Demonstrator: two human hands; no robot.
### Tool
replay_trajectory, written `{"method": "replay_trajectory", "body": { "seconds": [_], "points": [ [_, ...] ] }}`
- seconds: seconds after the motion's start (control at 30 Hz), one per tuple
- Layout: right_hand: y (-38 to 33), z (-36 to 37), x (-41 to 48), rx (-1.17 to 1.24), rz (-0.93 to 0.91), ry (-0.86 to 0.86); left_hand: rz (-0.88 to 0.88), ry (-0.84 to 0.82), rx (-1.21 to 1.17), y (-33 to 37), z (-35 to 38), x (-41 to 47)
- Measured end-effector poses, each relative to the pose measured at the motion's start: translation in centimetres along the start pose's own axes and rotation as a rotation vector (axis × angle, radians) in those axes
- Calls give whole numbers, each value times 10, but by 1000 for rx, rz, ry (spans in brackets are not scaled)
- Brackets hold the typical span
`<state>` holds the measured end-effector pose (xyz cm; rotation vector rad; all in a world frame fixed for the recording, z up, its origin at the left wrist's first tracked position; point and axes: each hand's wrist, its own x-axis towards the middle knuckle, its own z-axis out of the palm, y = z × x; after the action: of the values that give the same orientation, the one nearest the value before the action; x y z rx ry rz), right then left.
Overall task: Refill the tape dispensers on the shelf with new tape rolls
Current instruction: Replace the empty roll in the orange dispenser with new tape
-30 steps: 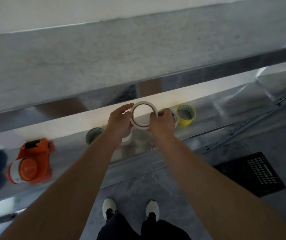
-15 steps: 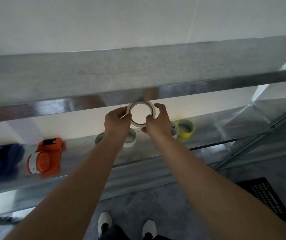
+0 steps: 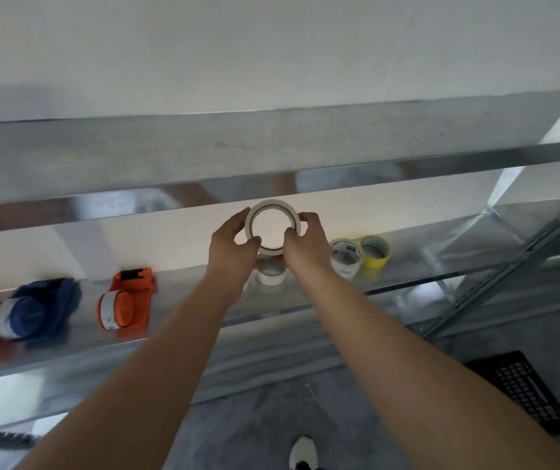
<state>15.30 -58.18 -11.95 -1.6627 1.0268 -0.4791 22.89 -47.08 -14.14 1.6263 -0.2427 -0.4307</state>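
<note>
- Metal shelf (image 3: pixel 441 266): orange dispenser (image 3: pixel 126 301) and blue dispenser (image 3: pixel 38 308) at 8 o'clock, yellow roll (image 3: pixel 376 251) at 3 o'clock.
- Hands: left hand (image 3: pixel 234 247) and right hand (image 3: pixel 305 245) grip white tape roll (image 3: pixel 272 204).

Black perforated crate (image 3: pixel 522 391) on grey floor (image 3: pixel 255 429); white shoe (image 3: pixel 302 451) bottom centre.

White tape roll (image 3: pixel 273 203) is up above the shelf (image 3: pixel 187 320), on edge, hole facing us, left hand (image 3: pixel 234 247) and right hand (image 3: pixel 305 245) gripping its sides. On the shelf, leftward: blue dispenser (image 3: pixel 36 308) and orange dispenser (image 3: pixel 124 301), each carrying white tape. Rightward: whitish roll (image 3: pixel 346 259) touching yellow roll (image 3: pixel 376 251).
</note>
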Motion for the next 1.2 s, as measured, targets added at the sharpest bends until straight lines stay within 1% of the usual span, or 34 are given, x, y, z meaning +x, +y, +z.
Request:
{"method": "replay_trajectory", "body": {
  "seconds": [0.1, 0.23, 0.37, 0.57, 0.7, 0.93, 1.03, 1.1, 1.2],
  "points": [
    [-8, 18, -33, -6, 9, 8, 4, -5, -28, 15, -26, -20],
    [-17, 46, -75, -22, 11, -26, 53, 6, 16, 11, -69, -37],
    [-25, 57, -111, -21, 30, -14, -27, -8, -65, 11, -106, -56],
    [-34, 70, -152, -121, -67, 62, -64, -31, -53, 19, -141, -81],
    [-41, 68, -166, -161, -116, 81, -49, -38, -64, 22, -159, -96],
    [-40, 77, -185, -277, -342, -32, -17, 24, -30, 30, -184, -121],
    [-38, 82, -193, -312, -399, -84, -30, 46, 29, 32, -196, -136],
    [-38, 87, -199, -310, -419, -130, -32, 36, 43, 33, -204, -147],
    [-39, 96, -209, -316, -454, -188, -42, 65, 48, 31, -220, -159]
  ]
}}
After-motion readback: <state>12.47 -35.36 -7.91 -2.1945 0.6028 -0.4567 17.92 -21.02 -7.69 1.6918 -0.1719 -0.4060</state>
